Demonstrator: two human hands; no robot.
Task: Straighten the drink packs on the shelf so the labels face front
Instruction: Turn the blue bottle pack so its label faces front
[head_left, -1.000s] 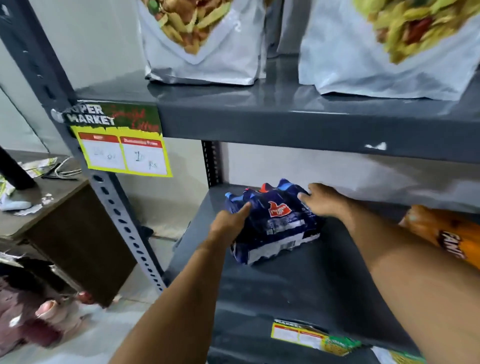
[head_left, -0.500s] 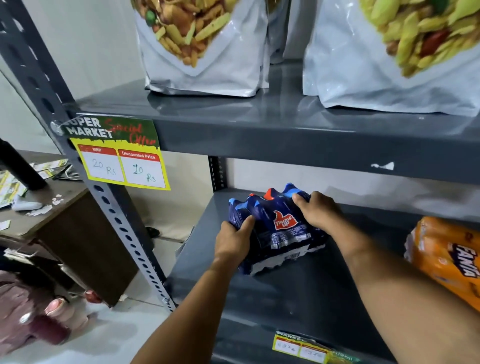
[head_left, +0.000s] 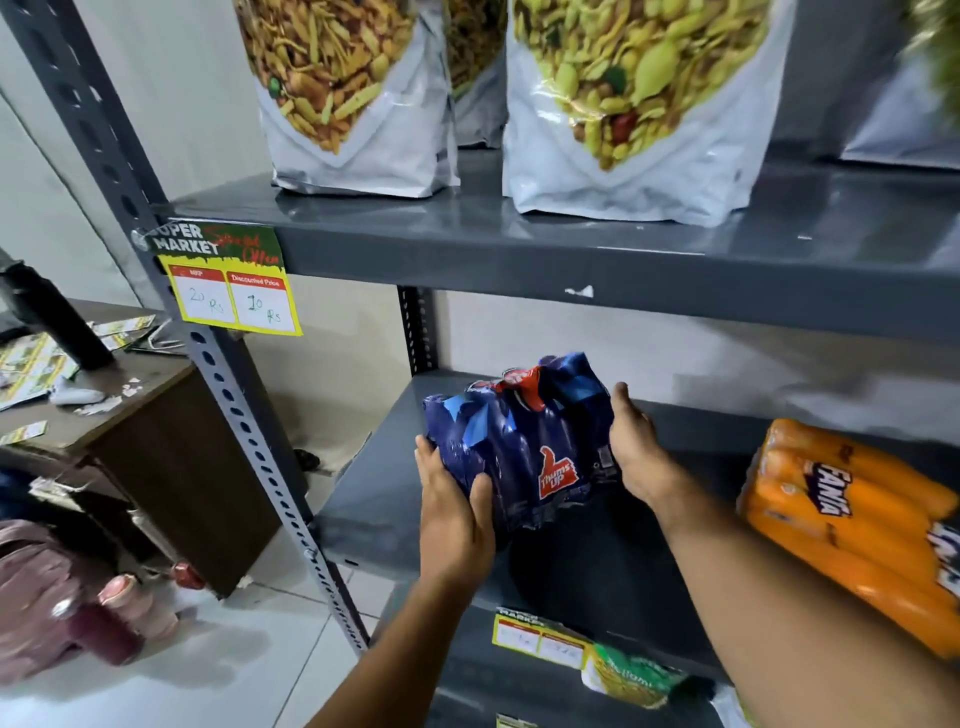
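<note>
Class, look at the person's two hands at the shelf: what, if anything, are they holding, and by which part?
The blue Thums Up drink pack, gripped by its two sides: the left hand wraps its lower left corner, and the right hand presses flat against its right side.

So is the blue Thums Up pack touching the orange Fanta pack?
Apart. The head view shows the blue Thums Up pack and the orange Fanta pack separated by the right hand and bare grey shelf.

orange Fanta pack (head_left: 852, 525) cut off right
</note>
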